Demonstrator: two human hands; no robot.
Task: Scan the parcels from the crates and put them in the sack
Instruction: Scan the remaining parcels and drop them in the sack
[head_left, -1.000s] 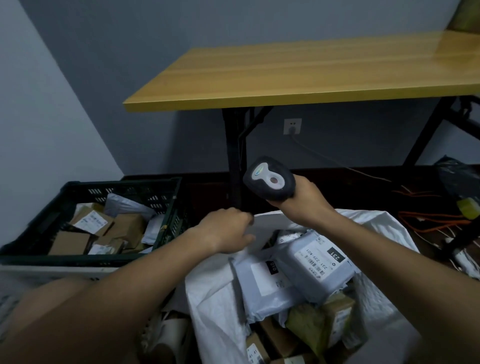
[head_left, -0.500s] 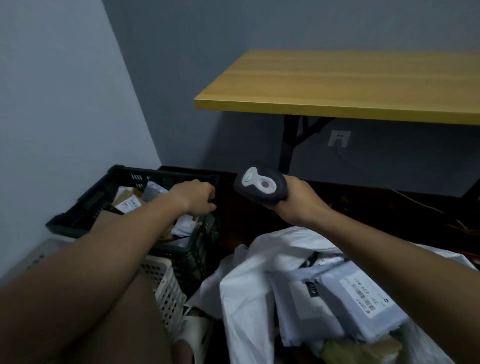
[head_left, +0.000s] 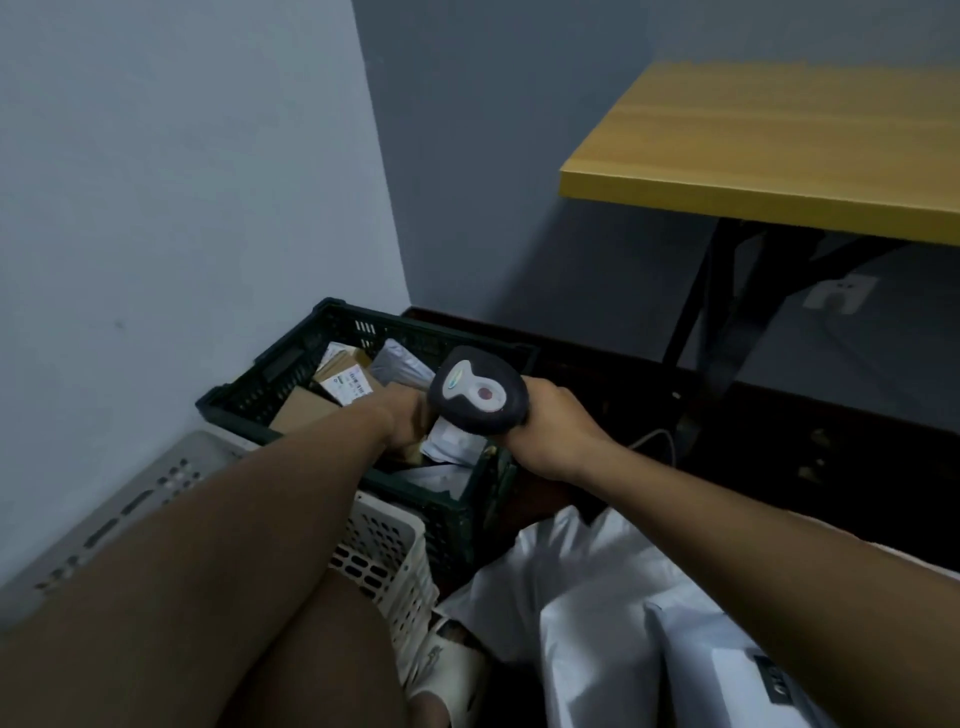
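Note:
A dark green crate (head_left: 291, 358) in the corner holds several parcels: brown boxes with white labels (head_left: 345, 383) and a grey poly bag (head_left: 402, 364). My left hand (head_left: 408, 423) reaches down among them; its fingers are hidden behind the scanner, so no hold can be made out. My right hand (head_left: 558, 431) grips the handle of a dark handheld scanner (head_left: 478, 397) just above the crate's right side. The white sack (head_left: 587, 577) lies open at the lower right with grey poly parcels (head_left: 727, 670) inside.
A white perforated crate (head_left: 389, 561) sits under the green crate's near end, and a grey crate (head_left: 130, 499) stands along the left wall. A yellow-topped table (head_left: 779, 140) with black legs is at the right, a wall socket (head_left: 839, 293) beneath it. My sandalled foot (head_left: 447, 670) is by the sack.
My view has swung left from the sack to the crates. My left hand left the sack's rim and went into the green crate; my right hand carried the scanner over to it.

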